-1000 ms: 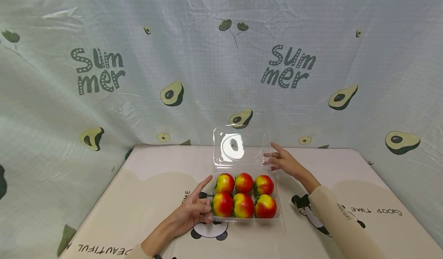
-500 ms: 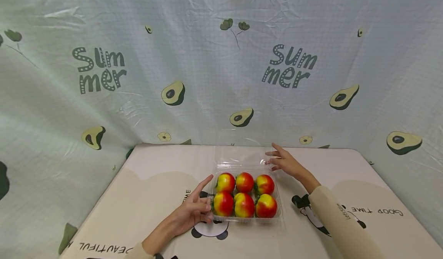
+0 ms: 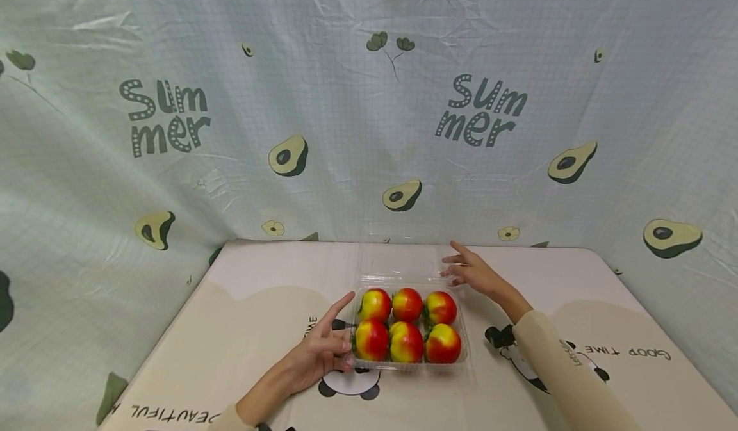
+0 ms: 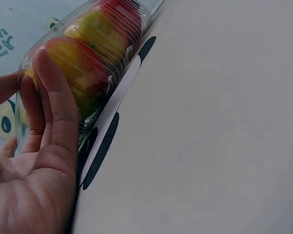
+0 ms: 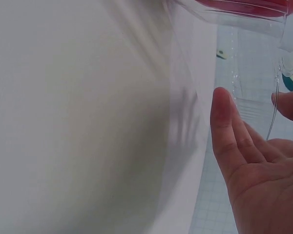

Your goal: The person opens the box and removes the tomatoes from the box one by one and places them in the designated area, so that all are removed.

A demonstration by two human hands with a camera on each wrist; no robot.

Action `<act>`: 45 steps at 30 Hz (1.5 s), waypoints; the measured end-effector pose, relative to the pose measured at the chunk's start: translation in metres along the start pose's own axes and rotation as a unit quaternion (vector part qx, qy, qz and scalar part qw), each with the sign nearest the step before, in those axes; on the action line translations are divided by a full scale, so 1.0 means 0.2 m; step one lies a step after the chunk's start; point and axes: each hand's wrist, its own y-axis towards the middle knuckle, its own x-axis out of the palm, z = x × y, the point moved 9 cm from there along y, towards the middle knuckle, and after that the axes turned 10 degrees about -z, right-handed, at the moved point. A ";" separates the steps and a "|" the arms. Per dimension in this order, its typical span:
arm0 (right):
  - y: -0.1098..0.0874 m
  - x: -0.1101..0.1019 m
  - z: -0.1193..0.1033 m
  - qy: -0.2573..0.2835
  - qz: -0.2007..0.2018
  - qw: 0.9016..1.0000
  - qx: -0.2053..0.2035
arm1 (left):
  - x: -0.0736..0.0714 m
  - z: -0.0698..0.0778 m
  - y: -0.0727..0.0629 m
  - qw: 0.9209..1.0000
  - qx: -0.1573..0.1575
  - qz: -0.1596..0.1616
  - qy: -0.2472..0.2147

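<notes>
A clear plastic clamshell box (image 3: 412,366) rests on the table with several red-and-yellow round fruits (image 3: 406,341) in two rows, green leaves at their sides. Its transparent lid (image 3: 402,266) stands raised at the back, leaning away. My left hand (image 3: 314,355) holds the box's left wall, index finger stretched along the side; in the left wrist view the other fingers (image 4: 58,102) lie against the plastic. At the lid's right edge is my right hand (image 3: 477,276). In the right wrist view that edge passes between the thumb and the fingers (image 5: 223,122).
The table cover (image 3: 248,328) is pale, printed with pandas and lettering. Behind it hangs a curtain (image 3: 346,117) with avocado prints and the word "summer", close to the raised lid.
The lid has tilted farther back and its bright reflection is gone. My right hand has dipped very slightly; the left hand, box and fruits stay in place.
</notes>
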 end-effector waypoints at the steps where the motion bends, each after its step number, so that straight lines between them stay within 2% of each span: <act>1: 0.00 0.00 0.00 0.001 0.001 1.000 0.003 | 0.00 0.00 0.00 1.000 0.001 0.000 0.001; 5: 0.00 0.01 0.00 -0.007 0.000 1.000 0.005 | 0.00 0.01 0.00 1.000 0.001 0.003 0.007; 12: -0.01 0.02 0.00 -0.005 -0.008 1.000 0.010 | -0.02 0.03 0.01 0.999 -0.009 0.030 0.045; 18: 0.00 0.02 0.01 -0.004 -0.014 1.000 0.017 | -0.03 0.05 0.01 0.998 0.008 0.033 0.061; 29: 0.01 0.03 0.03 -0.024 -0.016 0.999 0.038 | -0.04 0.06 0.01 0.996 0.012 0.049 0.075; 45: 0.02 0.00 0.04 -0.054 -0.008 0.997 0.047 | -0.04 0.05 0.01 0.997 0.010 0.041 0.065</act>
